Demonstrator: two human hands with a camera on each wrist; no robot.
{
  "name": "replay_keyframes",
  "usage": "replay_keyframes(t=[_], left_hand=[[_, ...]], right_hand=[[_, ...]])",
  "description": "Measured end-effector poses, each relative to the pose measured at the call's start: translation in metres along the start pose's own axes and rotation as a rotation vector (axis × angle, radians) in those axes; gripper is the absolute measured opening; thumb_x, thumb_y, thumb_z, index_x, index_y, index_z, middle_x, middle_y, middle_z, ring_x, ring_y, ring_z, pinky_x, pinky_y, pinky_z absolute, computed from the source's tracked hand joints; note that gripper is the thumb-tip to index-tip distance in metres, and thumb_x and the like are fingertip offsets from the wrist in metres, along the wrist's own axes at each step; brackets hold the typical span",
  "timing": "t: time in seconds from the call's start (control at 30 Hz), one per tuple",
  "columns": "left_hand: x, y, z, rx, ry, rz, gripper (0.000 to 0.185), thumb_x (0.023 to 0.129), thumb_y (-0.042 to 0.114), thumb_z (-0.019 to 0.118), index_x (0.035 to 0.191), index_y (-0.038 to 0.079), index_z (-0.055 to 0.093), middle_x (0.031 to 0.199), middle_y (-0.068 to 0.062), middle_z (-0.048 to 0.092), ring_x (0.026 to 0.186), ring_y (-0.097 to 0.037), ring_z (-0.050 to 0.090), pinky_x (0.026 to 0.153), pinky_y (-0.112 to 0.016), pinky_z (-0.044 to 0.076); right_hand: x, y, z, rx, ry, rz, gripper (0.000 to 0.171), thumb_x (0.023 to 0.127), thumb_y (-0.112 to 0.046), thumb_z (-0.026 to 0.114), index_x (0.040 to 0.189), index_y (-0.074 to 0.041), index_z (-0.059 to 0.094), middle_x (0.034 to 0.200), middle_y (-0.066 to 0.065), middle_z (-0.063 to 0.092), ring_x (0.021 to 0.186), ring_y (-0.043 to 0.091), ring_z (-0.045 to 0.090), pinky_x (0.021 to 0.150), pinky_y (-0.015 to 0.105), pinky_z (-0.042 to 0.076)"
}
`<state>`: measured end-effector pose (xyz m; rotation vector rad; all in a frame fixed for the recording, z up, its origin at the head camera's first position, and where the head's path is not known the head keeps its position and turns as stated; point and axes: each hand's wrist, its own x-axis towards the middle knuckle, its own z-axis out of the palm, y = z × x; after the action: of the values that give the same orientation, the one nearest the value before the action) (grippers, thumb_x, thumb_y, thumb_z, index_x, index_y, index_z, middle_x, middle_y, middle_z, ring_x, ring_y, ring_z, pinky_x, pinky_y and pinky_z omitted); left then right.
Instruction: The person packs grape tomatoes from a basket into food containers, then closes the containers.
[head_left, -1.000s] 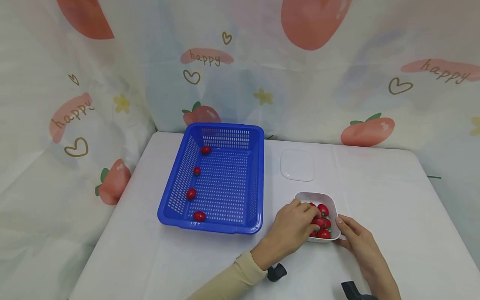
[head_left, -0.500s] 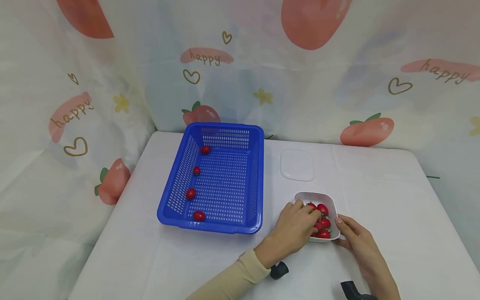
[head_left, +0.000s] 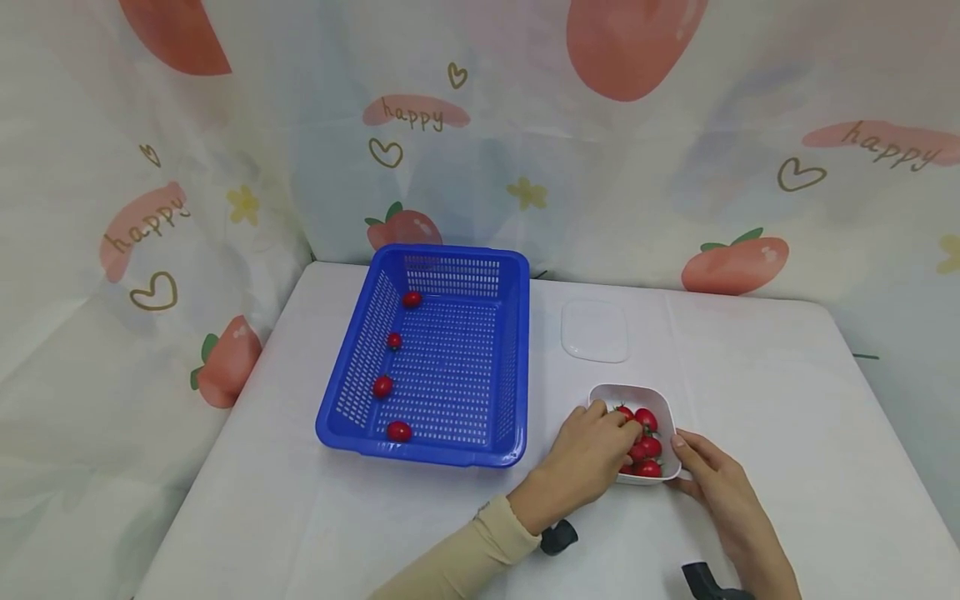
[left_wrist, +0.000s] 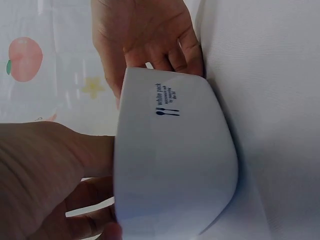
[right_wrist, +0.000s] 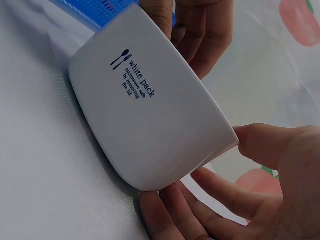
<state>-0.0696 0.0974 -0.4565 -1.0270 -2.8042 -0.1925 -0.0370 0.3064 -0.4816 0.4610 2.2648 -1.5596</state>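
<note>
Down at the table's (head_left: 750, 375) near edge, the left hand (head_left: 592, 450) bends over the white bowl (head_left: 633, 393), fingers curled among its tomatoes (head_left: 645, 446), apparently pinching one. Opposite, the right hand (head_left: 716, 483) cups the bowl's wall, thumb on the rim.
</note>
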Motion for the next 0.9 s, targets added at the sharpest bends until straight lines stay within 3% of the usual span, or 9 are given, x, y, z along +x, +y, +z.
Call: replay_keyframes(t=[0.27, 0.47, 0.67, 0.9], left_hand=[[-0.007, -0.005, -0.018, -0.053, 0.026, 0.008, 0.022, 0.096, 0.037, 0.075, 0.117, 0.031, 0.073, 0.116, 0.014, 0.074, 0.093, -0.005, 0.058, 0.071, -0.014, 0.043], [-0.013, -0.018, -0.042, -0.181, 0.083, 0.018, 0.017, 0.097, 0.034, 0.075, 0.113, 0.029, 0.075, 0.109, 0.015, 0.075, 0.093, -0.003, 0.059, 0.074, -0.009, 0.045], [-0.020, -0.035, -0.073, -0.323, 0.086, -0.011, 0.018, 0.099, 0.028, 0.073, 0.117, 0.026, 0.075, 0.111, 0.013, 0.076, 0.093, -0.002, 0.060, 0.073, -0.007, 0.044], [-0.022, -0.069, -0.106, -0.334, 0.104, -0.068, 0.024, 0.100, 0.024, 0.072, 0.124, 0.024, 0.072, 0.115, 0.010, 0.076, 0.104, -0.008, 0.065, 0.082, -0.014, 0.051]], right_hand=[[-0.001, 0.002, -0.001, 0.006, -0.007, -0.010, 0.076, 0.109, -0.051, 0.046, 0.160, 0.003, 0.030, 0.165, 0.028, 0.031, 0.095, -0.022, 0.055, 0.086, 0.014, 0.057], [-0.001, 0.000, -0.001, 0.007, -0.015, 0.008, 0.078, 0.108, -0.053, 0.046, 0.161, 0.001, 0.028, 0.167, 0.026, 0.029, 0.095, -0.023, 0.053, 0.087, 0.014, 0.057], [0.001, -0.001, -0.001, 0.007, -0.017, 0.031, 0.079, 0.108, -0.054, 0.046, 0.162, 0.000, 0.028, 0.168, 0.025, 0.029, 0.095, -0.021, 0.053, 0.087, 0.014, 0.057], [0.002, -0.001, -0.001, 0.003, -0.014, 0.048, 0.078, 0.108, -0.054, 0.046, 0.163, -0.001, 0.027, 0.169, 0.024, 0.027, 0.095, -0.020, 0.053, 0.087, 0.013, 0.056]])
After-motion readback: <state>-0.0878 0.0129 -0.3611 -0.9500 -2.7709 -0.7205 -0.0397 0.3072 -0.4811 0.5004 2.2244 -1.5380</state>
